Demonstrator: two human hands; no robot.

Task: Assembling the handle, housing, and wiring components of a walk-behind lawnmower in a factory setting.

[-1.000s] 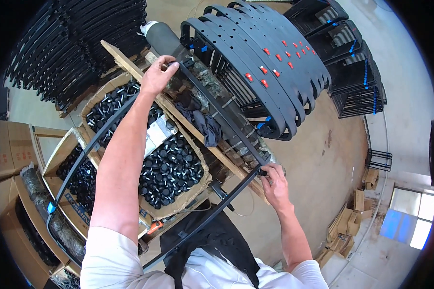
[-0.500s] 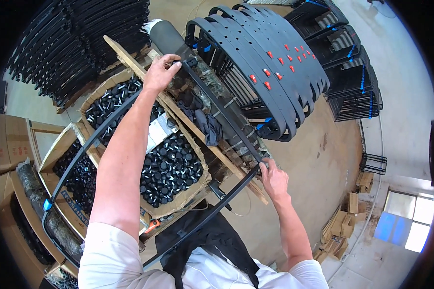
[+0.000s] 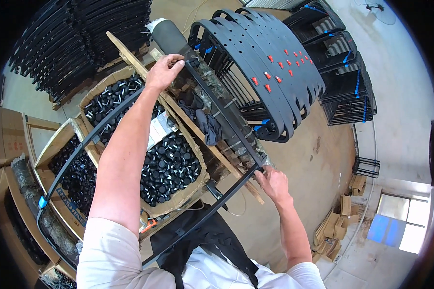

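head view: the left hand (image 3: pixel 162 75) and the right hand (image 3: pixel 275 185) attend opposite corners of a bent frame of flat-sided black metal bar (image 3: pixel 219 108). the left hand closes narrowly on the far corner; the right hand, fingers curled, touches the corner nearer the body, though whether it grips the bar or some small part there cannot be told. the governing relation is the straight bar between them: its long axis runs obliquely from upper left, at the left hand, to lower right, at the right hand. from the right hand a second side slants down-left toward the torso; from the left a curved side passes beneath the left forearm and bears a small bright-blue clip (image 3: pixel 43 202). below the straight bar lie a thick grey film-wrapped roll (image 3: pixel 168 37), a crumpled dark-grey cloth (image 3: pixel 209 129) and a long pale wooden plank (image 3: pixel 125 52). left of the plank, an open brown cardboard carton (image 3: pixel 190 189) contains round black knobs with pale studs (image 3: pixel 166 166) and a white flat packet (image 3: pixel 160 130). farther out, beyond the roll, stand nested curved dark-grey perforated panels (image 3: pixel 270 58) dotted with small red clips (image 3: pixel 267 88); stacked black metal pieces (image 3: pixel 58 43) occupy the upper left.
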